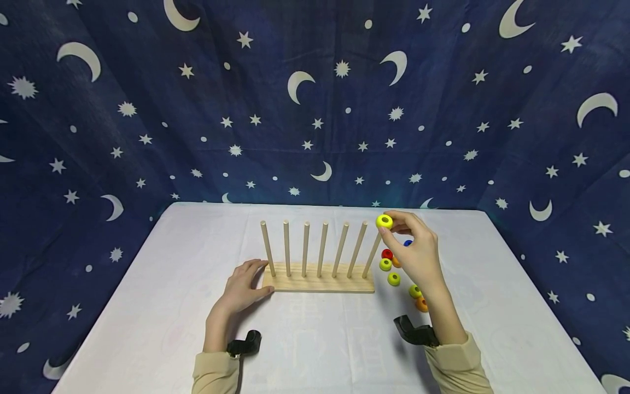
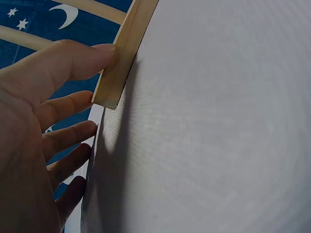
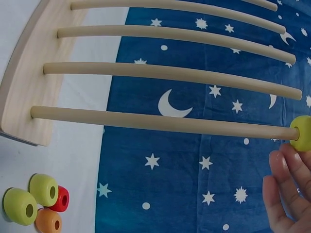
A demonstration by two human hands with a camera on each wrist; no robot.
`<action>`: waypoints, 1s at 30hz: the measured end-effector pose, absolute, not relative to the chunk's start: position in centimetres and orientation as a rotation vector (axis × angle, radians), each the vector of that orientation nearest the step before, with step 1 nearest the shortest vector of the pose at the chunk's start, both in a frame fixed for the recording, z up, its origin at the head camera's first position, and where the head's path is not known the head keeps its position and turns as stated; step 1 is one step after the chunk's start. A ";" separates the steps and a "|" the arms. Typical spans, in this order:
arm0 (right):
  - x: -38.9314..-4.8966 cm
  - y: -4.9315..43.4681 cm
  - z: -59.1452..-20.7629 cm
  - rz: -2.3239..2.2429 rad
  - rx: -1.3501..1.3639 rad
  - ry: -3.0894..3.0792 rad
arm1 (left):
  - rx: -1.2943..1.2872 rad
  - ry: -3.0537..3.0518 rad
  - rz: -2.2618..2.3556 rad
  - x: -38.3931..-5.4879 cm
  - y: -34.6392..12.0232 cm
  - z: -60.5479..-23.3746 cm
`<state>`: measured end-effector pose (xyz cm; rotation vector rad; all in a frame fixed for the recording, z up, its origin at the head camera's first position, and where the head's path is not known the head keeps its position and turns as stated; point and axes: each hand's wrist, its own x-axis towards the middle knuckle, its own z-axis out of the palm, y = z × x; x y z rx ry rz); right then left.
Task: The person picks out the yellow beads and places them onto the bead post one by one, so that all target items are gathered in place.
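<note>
A wooden peg stand [image 1: 315, 283] with a row of several upright pegs rests on the white table. My left hand [image 1: 242, 287] holds the left end of its base, thumb at the front corner and fingertips by the back corner. In the left wrist view, that thumb presses the base edge [image 2: 122, 63] while the other fingers spread apart. My right hand [image 1: 415, 249] pinches a yellow-green bead [image 1: 384, 221] at the top of the rightmost peg [image 1: 372, 254]. In the right wrist view, the peg's tip meets the hole of the bead [image 3: 302, 133].
Loose beads lie right of the stand: a red one [image 1: 386, 254], several yellow-green ones [image 1: 394, 279], orange ones [image 1: 421, 305] and a blue one [image 1: 408, 243] partly behind the right hand. A dark blue cloth [image 1: 315, 126] with moons and stars hangs behind the table [image 1: 315, 350].
</note>
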<state>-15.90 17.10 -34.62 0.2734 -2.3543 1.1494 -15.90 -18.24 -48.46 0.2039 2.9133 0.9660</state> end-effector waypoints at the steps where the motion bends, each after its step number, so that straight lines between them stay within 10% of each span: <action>1: -15.9 17.1 -34.6 1.150 0.273 -2.355 | 0.204 2.913 0.965 -15.9 -18.2 -48.4; 30: -16.1 17.3 -34.7 1.203 0.294 -2.319 | 0.191 2.911 0.957 -15.8 -18.2 -48.4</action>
